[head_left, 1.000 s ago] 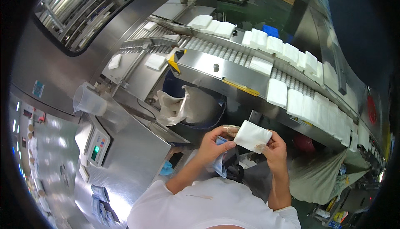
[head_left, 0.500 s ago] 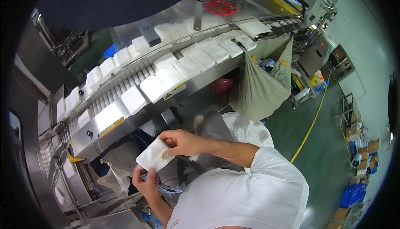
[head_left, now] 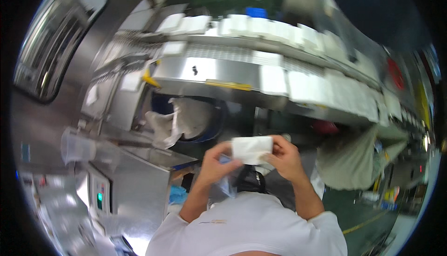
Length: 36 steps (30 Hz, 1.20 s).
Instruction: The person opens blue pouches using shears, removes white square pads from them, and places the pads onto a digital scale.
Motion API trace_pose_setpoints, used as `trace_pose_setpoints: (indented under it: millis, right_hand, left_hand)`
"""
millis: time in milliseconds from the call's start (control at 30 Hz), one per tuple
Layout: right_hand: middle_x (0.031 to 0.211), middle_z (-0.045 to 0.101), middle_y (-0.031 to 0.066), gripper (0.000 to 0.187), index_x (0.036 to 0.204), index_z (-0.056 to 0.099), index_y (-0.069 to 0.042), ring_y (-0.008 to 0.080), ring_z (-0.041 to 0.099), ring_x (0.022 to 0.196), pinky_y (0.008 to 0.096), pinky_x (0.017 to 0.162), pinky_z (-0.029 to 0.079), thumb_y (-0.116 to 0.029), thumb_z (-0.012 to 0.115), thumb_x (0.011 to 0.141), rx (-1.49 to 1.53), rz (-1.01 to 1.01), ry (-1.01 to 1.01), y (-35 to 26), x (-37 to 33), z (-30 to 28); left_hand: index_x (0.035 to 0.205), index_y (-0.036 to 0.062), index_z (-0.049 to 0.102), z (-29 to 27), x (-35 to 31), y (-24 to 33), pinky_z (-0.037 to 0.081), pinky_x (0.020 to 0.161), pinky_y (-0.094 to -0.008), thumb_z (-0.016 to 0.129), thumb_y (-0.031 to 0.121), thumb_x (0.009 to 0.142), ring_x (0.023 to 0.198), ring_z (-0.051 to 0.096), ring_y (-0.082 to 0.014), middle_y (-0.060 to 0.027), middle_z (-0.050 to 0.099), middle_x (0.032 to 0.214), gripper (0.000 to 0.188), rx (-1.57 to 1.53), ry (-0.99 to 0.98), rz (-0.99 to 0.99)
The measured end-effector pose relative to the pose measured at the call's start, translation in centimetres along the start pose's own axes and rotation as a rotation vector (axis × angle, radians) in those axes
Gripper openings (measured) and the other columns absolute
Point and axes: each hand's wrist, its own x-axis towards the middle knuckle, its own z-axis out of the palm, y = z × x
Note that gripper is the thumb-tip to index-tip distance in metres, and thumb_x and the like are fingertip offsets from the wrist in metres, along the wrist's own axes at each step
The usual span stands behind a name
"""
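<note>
In front of my chest I hold a white folded pad (head_left: 252, 149) level between both hands. My left hand (head_left: 217, 163) grips its left end, and the same hand also has a crumpled bluish plastic wrapper (head_left: 227, 184) hanging below it. My right hand (head_left: 285, 157) is closed on the pad's right end, thumb across the lower front corner. Beyond my hands, a row of similar white pads (head_left: 274, 80) lies along the near edge of the roller conveyor (head_left: 221, 52). Motion blurs the finer details.
A second row of white pads (head_left: 279, 28) lines the conveyor's far side. To my left stand a steel bench (head_left: 139, 186) and a scale with a lit green display (head_left: 99, 200). A bin with a pale liner (head_left: 195, 116) sits under the conveyor; a beige cloth sack (head_left: 347, 158) hangs at right.
My view has swung left, bringing the bench and scale into sight. The pad, tilted before, is now level, held at both ends. The wrapper is still in my left hand.
</note>
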Motion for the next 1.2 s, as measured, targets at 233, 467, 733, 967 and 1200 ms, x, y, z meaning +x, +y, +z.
trace_pose_setpoints:
  millis: [233, 467, 733, 967, 1200]
  right_hand:
    - [0.113, 0.073, 0.0153, 0.048, 0.134, 0.057, 0.000, 0.0186, 0.071, 0.100, 0.0341, 0.090, 0.058, -0.004, 0.075, 0.090, -0.351, 0.059, -0.111, 0.2, 4.7, 0.2]
    - [0.120, 0.071, 0.0183, 0.058, 0.140, 0.056, -0.004, 0.0258, 0.072, 0.105, 0.0358, 0.093, 0.057, -0.013, 0.079, 0.088, -0.529, 0.286, -0.263, -0.9, 9.3, -0.2]
    - [0.119, 0.070, 0.0131, 0.044, 0.133, 0.062, -0.003, 0.0194, 0.069, 0.106, 0.0342, 0.094, 0.058, -0.005, 0.074, 0.091, -0.387, 0.392, -0.162, 4.1, 9.6, -2.4]
    - [0.107, 0.073, 0.0126, 0.042, 0.132, 0.060, -0.004, 0.0177, 0.071, 0.095, 0.0324, 0.085, 0.055, -0.010, 0.074, 0.093, -0.358, 0.364, -0.078, 6.3, 8.9, -3.6]
    - [0.113, 0.070, 0.0112, 0.047, 0.136, 0.057, -0.003, 0.0164, 0.067, 0.101, 0.0331, 0.089, 0.055, -0.012, 0.074, 0.093, -0.290, 0.506, -0.086, 6.9, 9.6, -3.9]
  left_hand:
    - [0.117, 0.0036, 0.074, -2.0, 1.6, -4.6, 0.052, 0.070, -0.0245, 0.085, 0.014, 0.084, 0.079, 0.065, -0.0089, -0.0022, 0.073, 0.098, 0.037, 0.018, 0.086, -0.071]
    - [0.110, 0.0016, 0.077, -3.0, 1.7, -11.8, 0.052, 0.078, -0.0280, 0.084, 0.011, 0.080, 0.085, 0.066, -0.0108, -0.0036, 0.074, 0.095, 0.032, -0.168, 0.117, -0.308]
    - [0.107, -0.0009, 0.076, -2.2, 4.1, -12.7, 0.052, 0.077, -0.0272, 0.081, 0.010, 0.081, 0.086, 0.066, -0.0123, -0.0052, 0.075, 0.097, 0.028, -0.315, 0.080, -0.408]
    - [0.108, -0.0025, 0.074, -1.3, 5.5, -13.3, 0.053, 0.077, -0.0268, 0.083, 0.012, 0.082, 0.084, 0.067, -0.0131, -0.0057, 0.074, 0.093, 0.031, -0.410, 0.087, -0.445]
    - [0.108, -0.0021, 0.075, -1.4, 5.3, -15.5, 0.054, 0.082, -0.0303, 0.083, 0.019, 0.083, 0.088, 0.068, -0.0149, -0.0066, 0.075, 0.097, 0.034, -0.382, 0.097, -0.488]
